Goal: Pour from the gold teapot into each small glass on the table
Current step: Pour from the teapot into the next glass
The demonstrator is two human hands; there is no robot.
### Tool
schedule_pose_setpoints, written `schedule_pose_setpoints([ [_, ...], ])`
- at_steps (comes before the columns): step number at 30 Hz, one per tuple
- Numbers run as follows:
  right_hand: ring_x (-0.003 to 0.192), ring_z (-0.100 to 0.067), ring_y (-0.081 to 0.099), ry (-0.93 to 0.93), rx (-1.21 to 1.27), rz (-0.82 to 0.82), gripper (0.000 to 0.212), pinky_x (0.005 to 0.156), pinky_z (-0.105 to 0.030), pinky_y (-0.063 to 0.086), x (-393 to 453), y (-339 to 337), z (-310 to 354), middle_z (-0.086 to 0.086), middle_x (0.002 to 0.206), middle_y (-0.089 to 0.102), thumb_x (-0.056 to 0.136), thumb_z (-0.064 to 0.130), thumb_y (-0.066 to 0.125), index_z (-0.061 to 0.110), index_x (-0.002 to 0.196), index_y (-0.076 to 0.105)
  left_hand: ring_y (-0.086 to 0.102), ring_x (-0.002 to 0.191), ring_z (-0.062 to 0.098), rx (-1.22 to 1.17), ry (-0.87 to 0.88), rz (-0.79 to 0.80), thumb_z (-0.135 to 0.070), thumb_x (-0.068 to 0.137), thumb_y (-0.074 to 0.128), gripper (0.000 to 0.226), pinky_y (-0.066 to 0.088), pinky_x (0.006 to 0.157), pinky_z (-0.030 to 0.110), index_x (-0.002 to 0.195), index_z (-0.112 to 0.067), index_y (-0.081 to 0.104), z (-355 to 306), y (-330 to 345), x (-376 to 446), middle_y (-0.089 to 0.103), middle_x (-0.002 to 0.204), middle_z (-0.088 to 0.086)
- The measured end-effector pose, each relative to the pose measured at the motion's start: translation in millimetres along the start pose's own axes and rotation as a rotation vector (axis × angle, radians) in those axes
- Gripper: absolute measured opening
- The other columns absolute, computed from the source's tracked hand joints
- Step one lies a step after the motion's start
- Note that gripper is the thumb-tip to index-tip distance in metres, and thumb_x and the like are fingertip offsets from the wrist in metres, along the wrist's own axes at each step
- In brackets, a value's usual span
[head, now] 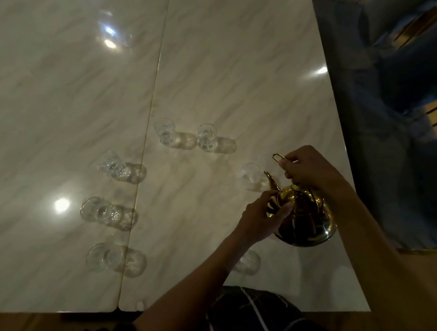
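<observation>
Where left forearm crosses, glass near gold teapot half hidden. Right hand grips handle; left hand pinches lid. Spout tilted beside blurred glass on marble table.

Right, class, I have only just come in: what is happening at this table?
A person is pouring from a gold teapot. The right hand grips its handle, the left hand steadies the lid area. The teapot is tipped, spout toward a small glass near the right edge of the marble table. Six more small glasses stand around it; whether any holds liquid cannot be told.
</observation>
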State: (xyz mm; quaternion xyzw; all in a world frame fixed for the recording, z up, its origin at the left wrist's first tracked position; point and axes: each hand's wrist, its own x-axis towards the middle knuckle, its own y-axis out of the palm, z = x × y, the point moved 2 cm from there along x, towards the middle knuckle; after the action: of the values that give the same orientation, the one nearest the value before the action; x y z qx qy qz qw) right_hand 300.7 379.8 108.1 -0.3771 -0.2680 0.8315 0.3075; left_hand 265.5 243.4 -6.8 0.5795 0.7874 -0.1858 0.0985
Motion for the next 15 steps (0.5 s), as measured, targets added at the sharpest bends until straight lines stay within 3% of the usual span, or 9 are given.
schedule_pose_setpoints([
  [4, 0.060, -0.015, 0.060, 0.001, -0.005, 0.000, 0.025, 0.052, -0.025, 0.047, -2, 0, 1, -0.007, 0.071, 0.065, 0.098, 0.019, 0.055, 0.001, 0.104, 0.070, 0.064, 0.097, 0.009, -0.002, 0.007, 0.001, -0.056, 0.094, 0.056, 0.053, 0.053, 0.077, 0.019, 0.138, -0.029, 0.047, -1, -2, -2, 0.066, 0.127, 0.002],
  [8, 0.062, -0.015, 0.060, -0.005, -0.019, -0.005, 0.024, 0.053, -0.025, 0.047, -5, -2, 3, -0.006, 0.072, 0.065, 0.098, 0.020, 0.055, 0.002, 0.104, 0.070, 0.068, 0.102, 0.015, 0.007, 0.010, 0.000, -0.059, 0.092, 0.056, 0.056, 0.058, 0.085, 0.032, 0.139, -0.029, 0.046, -2, -2, -4, 0.066, 0.126, 0.003],
  [15, 0.065, -0.019, 0.061, -0.025, -0.017, -0.013, 0.025, 0.060, -0.032, 0.051, -13, -10, 6, -0.009, 0.073, 0.065, 0.098, 0.018, 0.055, -0.001, 0.103, 0.070, 0.065, 0.106, 0.015, 0.005, 0.008, -0.008, -0.057, 0.094, 0.056, 0.055, 0.054, 0.077, 0.022, 0.140, -0.029, 0.045, -15, -1, -10, 0.063, 0.130, 0.004],
])
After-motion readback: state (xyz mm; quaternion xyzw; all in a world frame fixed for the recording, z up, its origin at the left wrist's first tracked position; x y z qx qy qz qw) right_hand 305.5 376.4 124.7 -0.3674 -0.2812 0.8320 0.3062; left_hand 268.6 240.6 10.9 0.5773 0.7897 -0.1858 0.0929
